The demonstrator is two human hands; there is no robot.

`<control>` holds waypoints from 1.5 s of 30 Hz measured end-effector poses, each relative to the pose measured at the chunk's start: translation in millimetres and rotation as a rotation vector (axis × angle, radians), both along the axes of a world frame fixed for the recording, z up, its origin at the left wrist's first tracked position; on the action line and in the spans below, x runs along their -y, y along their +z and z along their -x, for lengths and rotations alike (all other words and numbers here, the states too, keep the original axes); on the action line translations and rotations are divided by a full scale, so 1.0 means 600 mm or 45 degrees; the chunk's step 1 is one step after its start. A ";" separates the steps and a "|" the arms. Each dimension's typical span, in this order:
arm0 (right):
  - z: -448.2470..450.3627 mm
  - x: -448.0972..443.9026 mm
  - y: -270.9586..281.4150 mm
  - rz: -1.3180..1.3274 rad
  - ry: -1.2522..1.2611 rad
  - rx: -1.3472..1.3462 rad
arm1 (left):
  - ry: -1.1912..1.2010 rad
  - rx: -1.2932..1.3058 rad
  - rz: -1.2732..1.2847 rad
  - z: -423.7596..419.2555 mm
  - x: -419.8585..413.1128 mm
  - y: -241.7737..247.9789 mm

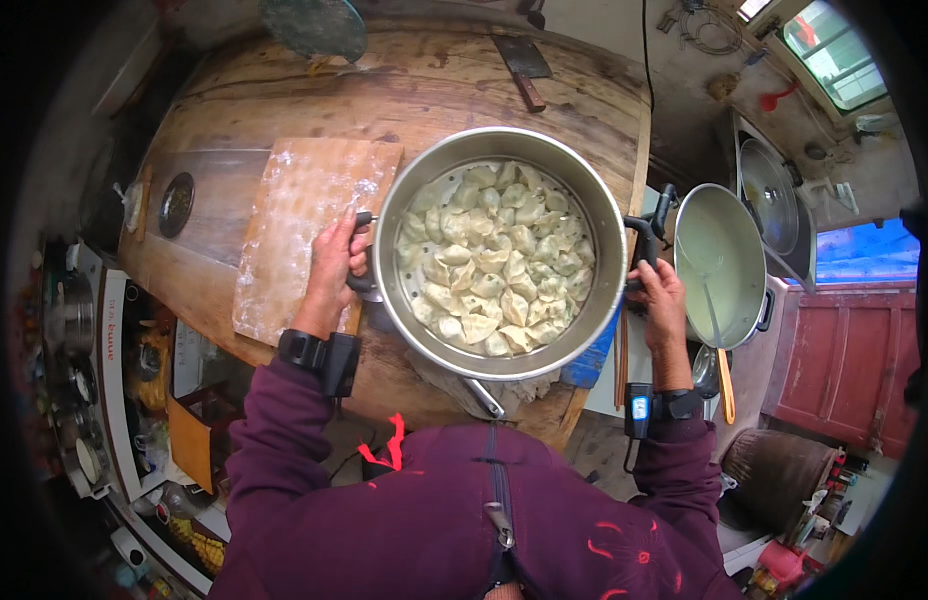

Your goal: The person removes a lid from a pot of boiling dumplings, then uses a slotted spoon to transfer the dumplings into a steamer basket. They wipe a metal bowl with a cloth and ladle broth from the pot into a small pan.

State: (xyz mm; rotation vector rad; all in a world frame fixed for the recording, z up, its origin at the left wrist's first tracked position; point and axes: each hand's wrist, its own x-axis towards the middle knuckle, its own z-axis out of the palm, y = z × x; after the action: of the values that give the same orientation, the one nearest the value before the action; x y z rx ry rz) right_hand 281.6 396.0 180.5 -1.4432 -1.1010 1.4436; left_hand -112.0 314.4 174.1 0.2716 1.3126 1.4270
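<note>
A round metal steamer pot with small holes in its floor is in front of me over the wooden table, full of dumplings. My left hand grips its black side handle at the left. On the opposite side my right hand is closed around the other black handle. Part of a metal handle and a crumpled cloth show beneath the pot's near rim. A flour-dusted wooden board lies to the left, close to my left hand.
Right of the table stands a large pot of cloudy liquid with a wire skimmer across its rim. A cleaver lies on the far part of the table. A small dark dish sits at the left.
</note>
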 end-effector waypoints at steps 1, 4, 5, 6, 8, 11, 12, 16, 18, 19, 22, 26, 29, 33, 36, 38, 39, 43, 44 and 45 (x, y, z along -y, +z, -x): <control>-0.002 -0.001 0.004 0.008 -0.021 0.035 | -0.012 -0.007 -0.026 -0.005 0.001 0.000; 0.003 0.001 0.003 -0.020 -0.015 0.005 | -0.020 -0.023 -0.036 -0.002 0.002 0.005; 0.005 0.001 0.003 -0.023 0.009 -0.024 | -0.029 -0.009 -0.044 0.001 0.003 0.008; 0.004 0.001 0.004 0.000 0.018 -0.027 | 0.039 -0.024 -0.008 0.002 0.004 0.010; 0.004 0.001 0.006 0.001 -0.027 0.007 | -0.035 -0.014 -0.018 -0.002 0.005 0.010; 0.004 0.000 0.006 -0.003 -0.034 0.015 | -0.037 -0.004 -0.020 -0.001 0.006 0.007; 0.004 0.000 0.005 0.012 -0.035 0.029 | -0.046 0.006 -0.034 0.004 0.007 0.007; 0.007 -0.002 0.000 0.036 -0.039 0.012 | -0.039 -0.007 0.001 0.007 0.008 -0.002; 0.008 -0.002 -0.007 0.033 -0.062 0.006 | -0.048 -0.002 -0.007 0.006 0.008 -0.010; 0.007 -0.002 -0.008 0.032 -0.036 0.013 | -0.049 -0.008 0.009 0.007 0.008 -0.013; 0.006 -0.001 -0.015 0.039 -0.025 0.016 | -0.046 -0.003 0.025 0.007 0.008 -0.024; 0.006 -0.002 -0.028 0.056 -0.048 0.011 | -0.053 0.019 0.038 0.004 0.010 -0.040; 0.009 -0.003 -0.040 0.091 -0.030 0.028 | -0.049 -0.005 0.062 0.005 0.005 -0.048; 0.006 -0.002 -0.051 0.122 -0.025 0.052 | -0.053 -0.027 0.087 0.004 0.000 -0.058; 0.004 -0.003 -0.054 0.141 -0.027 0.055 | -0.060 -0.027 0.090 0.006 -0.004 -0.062; 0.003 -0.005 -0.054 0.139 -0.015 0.044 | -0.073 -0.029 0.086 0.008 -0.008 -0.062; 0.002 -0.005 -0.054 0.151 -0.018 0.073 | -0.077 -0.029 0.087 0.007 -0.009 -0.061; 0.000 -0.006 -0.052 0.160 0.026 0.114 | -0.083 -0.064 0.095 0.006 -0.008 -0.058; -0.001 -0.006 -0.051 0.171 0.020 0.128 | -0.091 -0.082 0.098 0.005 -0.008 -0.057; -0.001 -0.006 -0.051 0.165 0.021 0.126 | -0.098 -0.099 0.102 0.004 -0.008 -0.057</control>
State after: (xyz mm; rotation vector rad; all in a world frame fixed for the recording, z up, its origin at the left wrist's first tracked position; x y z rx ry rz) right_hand 282.4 399.3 150.0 -1.6151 -1.0987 1.4917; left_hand -114.7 319.2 140.0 0.3236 1.4045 1.3070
